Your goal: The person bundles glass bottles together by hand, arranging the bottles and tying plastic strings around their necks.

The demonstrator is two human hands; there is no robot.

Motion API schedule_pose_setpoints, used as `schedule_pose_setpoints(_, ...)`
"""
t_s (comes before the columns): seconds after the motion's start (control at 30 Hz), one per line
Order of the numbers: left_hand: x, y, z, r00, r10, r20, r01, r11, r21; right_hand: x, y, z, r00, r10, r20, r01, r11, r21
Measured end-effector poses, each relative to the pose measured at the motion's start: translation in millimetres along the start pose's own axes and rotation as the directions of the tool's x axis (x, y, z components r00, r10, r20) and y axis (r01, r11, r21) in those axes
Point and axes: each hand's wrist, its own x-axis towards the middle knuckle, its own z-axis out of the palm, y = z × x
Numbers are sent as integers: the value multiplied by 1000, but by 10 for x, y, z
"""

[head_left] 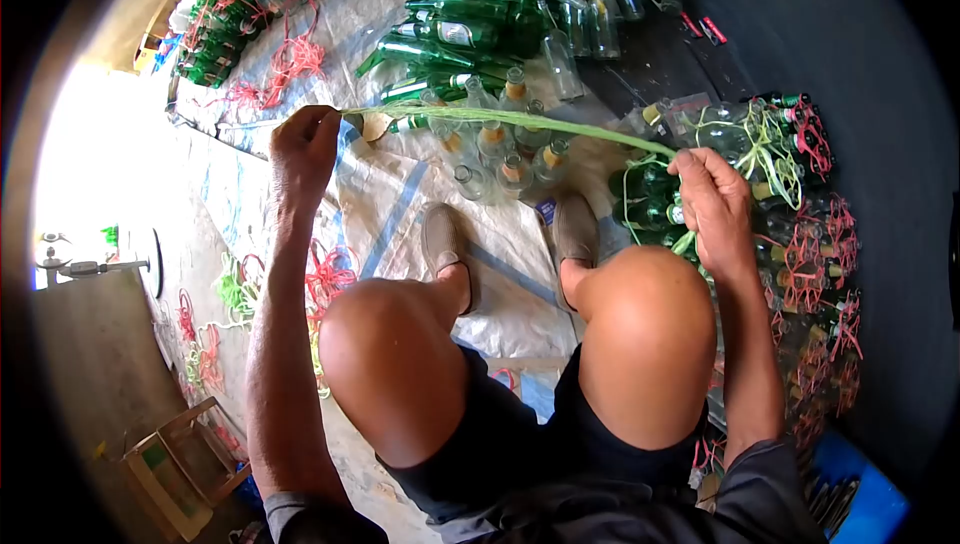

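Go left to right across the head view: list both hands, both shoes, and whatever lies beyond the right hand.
Left hand, left shoe, right shoe, right hand, bottles tied with pink string, dark surface.

glossy green glass bottles (456, 32)

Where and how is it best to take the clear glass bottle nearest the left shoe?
Probably by its neck, coming from the left shoe: the bottle seems to stand mouth up at the group's edge, with other clear bottles behind.
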Motion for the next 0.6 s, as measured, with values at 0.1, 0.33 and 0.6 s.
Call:
schedule_pose_setpoints(0.1,181,-217,274,998,-48,-47,45,998,-54,470,87,174,999,-32,-25,32,999,23)
schedule_pose_setpoints(0.33,540,-723,559,988,-142,-61,133,982,-134,1342,397,602,997,-59,-50,64,994,90)
schedule_pose_setpoints(0.6,771,-1257,1089,974,-211,-80,200,971,-129,2075,901,847,996,-85,-19,84,996,-31)
